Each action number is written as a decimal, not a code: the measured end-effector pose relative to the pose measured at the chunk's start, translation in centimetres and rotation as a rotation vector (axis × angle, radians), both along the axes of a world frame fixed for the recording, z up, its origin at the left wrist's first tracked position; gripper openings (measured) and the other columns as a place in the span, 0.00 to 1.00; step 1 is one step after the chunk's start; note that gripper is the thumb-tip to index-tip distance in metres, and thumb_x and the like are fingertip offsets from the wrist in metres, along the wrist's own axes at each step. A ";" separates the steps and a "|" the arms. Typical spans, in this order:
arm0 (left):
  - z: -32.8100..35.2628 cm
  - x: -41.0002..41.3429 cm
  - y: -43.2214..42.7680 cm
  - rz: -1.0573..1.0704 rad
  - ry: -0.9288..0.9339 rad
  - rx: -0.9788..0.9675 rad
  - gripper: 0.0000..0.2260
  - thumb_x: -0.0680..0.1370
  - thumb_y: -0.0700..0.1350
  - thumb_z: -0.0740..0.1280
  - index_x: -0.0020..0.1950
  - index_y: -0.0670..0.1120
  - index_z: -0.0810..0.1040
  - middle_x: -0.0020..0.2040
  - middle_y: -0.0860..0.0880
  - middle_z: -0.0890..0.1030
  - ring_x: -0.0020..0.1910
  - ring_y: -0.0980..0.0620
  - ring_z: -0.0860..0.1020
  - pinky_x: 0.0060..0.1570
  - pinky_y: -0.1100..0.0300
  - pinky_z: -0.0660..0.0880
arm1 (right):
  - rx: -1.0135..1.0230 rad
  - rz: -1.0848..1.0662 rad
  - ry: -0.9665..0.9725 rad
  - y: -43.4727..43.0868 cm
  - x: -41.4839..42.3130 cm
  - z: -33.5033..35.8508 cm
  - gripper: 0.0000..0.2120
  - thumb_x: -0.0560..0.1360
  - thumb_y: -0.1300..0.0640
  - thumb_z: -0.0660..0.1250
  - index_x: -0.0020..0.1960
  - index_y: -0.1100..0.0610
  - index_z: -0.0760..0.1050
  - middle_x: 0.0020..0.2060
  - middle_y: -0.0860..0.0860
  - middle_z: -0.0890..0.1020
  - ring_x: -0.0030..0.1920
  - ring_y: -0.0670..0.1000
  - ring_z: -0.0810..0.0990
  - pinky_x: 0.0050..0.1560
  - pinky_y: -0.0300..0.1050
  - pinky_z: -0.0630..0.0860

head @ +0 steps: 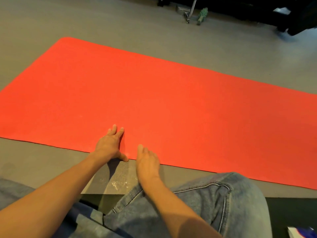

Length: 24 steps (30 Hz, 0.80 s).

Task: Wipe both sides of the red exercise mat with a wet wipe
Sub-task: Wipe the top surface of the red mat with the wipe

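I've got the red exercise mat [171, 100] lying flat across the grey floor [137, 23], with both hands at its near edge. The left hand [109, 145] is pressed down with its fingers spread and the thumb on the edge. The right hand [147, 160] is just beside it, fingers straight, and I can see nothing held in either. With no wipe in sight, I'd judge this is the flip: fingers need to curl under that edge and lift evenly.
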State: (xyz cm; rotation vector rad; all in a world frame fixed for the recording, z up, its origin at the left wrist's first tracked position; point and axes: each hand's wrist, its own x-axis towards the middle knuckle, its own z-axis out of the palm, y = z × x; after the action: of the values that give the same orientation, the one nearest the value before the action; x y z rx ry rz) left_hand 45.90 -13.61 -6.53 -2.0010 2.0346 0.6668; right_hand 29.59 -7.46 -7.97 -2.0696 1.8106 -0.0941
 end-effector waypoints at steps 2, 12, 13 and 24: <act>0.0 0.0 -0.1 -0.009 0.000 0.008 0.59 0.61 0.60 0.79 0.79 0.51 0.43 0.79 0.46 0.40 0.78 0.46 0.47 0.69 0.50 0.62 | 0.052 -0.271 0.203 -1.2 -3.9 0.5 0.11 0.74 0.66 0.61 0.55 0.59 0.68 0.45 0.55 0.81 0.43 0.52 0.82 0.39 0.42 0.76; -0.9 -2.0 0.8 -0.156 -0.090 0.025 0.45 0.74 0.56 0.67 0.78 0.47 0.39 0.77 0.40 0.37 0.76 0.40 0.38 0.73 0.43 0.43 | 0.130 -0.073 0.243 0.5 1.6 0.3 0.14 0.64 0.61 0.69 0.46 0.56 0.69 0.33 0.53 0.79 0.31 0.49 0.79 0.31 0.40 0.72; -1.0 -2.1 1.0 -0.210 -0.092 -0.028 0.45 0.74 0.58 0.66 0.79 0.47 0.41 0.78 0.41 0.38 0.77 0.42 0.39 0.74 0.45 0.41 | 0.120 -0.079 0.252 0.2 1.3 0.4 0.12 0.70 0.62 0.66 0.52 0.57 0.68 0.40 0.54 0.80 0.39 0.51 0.80 0.37 0.41 0.74; -2.3 -3.6 1.8 -0.609 0.018 -0.480 0.31 0.72 0.67 0.59 0.62 0.44 0.74 0.57 0.43 0.78 0.52 0.44 0.79 0.51 0.52 0.77 | 0.222 -0.462 0.285 -3.0 -9.8 -0.1 0.18 0.82 0.64 0.45 0.71 0.63 0.54 0.63 0.58 0.73 0.61 0.55 0.75 0.56 0.45 0.73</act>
State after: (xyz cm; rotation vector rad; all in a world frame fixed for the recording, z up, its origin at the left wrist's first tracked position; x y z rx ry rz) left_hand 42.31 -11.83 -8.86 -1.4028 2.8109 0.0713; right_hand 19.77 -10.50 -8.06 -1.5445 2.3237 0.2786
